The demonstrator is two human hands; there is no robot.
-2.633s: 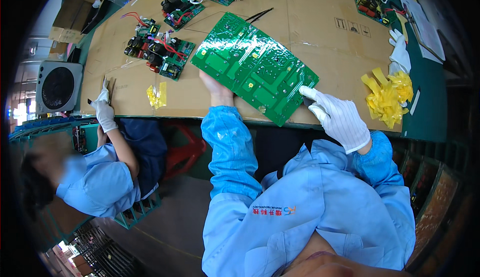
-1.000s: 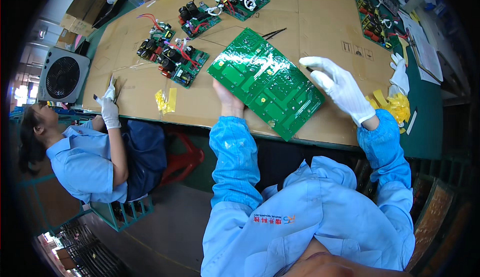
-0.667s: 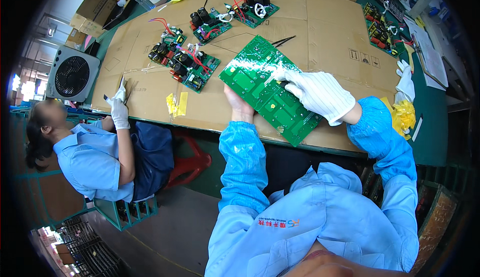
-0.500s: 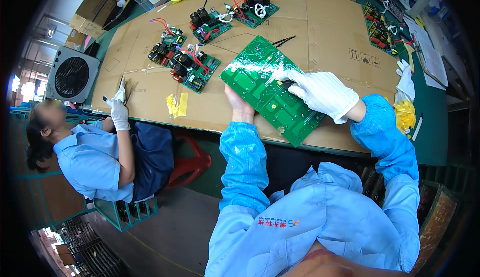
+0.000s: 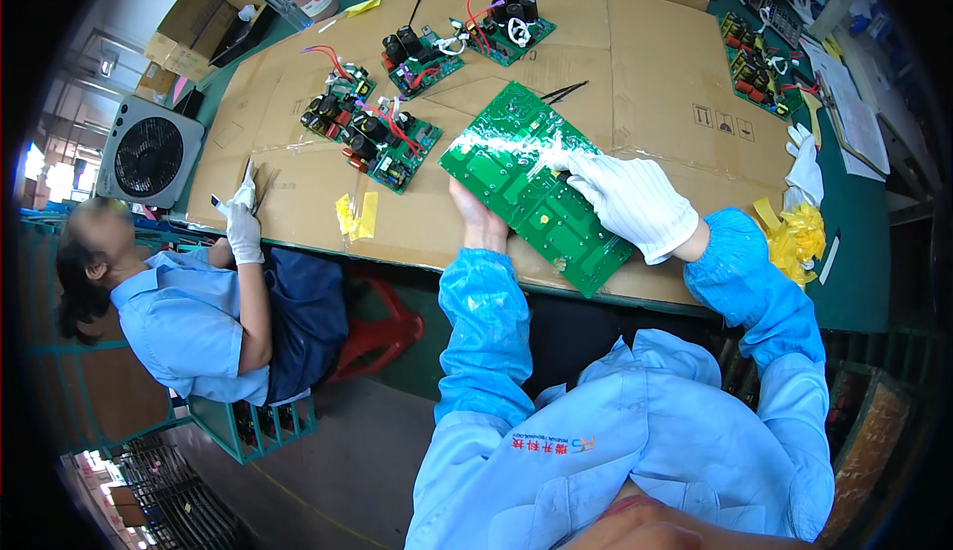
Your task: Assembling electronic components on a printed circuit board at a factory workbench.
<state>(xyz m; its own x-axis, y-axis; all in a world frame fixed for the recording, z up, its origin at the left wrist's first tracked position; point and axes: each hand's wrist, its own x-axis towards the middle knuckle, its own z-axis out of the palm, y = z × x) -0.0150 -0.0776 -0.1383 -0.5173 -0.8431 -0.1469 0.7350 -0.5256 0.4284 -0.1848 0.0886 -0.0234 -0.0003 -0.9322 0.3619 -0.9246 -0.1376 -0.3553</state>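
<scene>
A green circuit board (image 5: pixel 516 193) is tilted above the near edge of the cardboard, its solder side up and catching glare. My bare left hand (image 5: pixel 478 214) grips its left edge from beneath, most of the fingers hidden under it. Over the board's right half is my right hand (image 5: pixel 635 203) in a white striped glove. Its fingers are bent together, with the tips at the board's surface; whatever they hold is hidden. Just beyond the board lies a pair of thin black tweezers-like prongs (image 5: pixel 566 91).
Several component-filled boards (image 5: pixel 392 143) with red wires lie on the cardboard (image 5: pixel 655 73). More boards (image 5: pixel 749 64) stand at the far right, near yellow scraps (image 5: pixel 794 237) and a white glove (image 5: pixel 804 168). A co-worker (image 5: pixel 189 292) sits at left, beside a fan (image 5: pixel 149 153).
My right hand has shifted slightly left on the board, its fingers now more turned down. The board has moved only a little; the left hand keeps its grip.
</scene>
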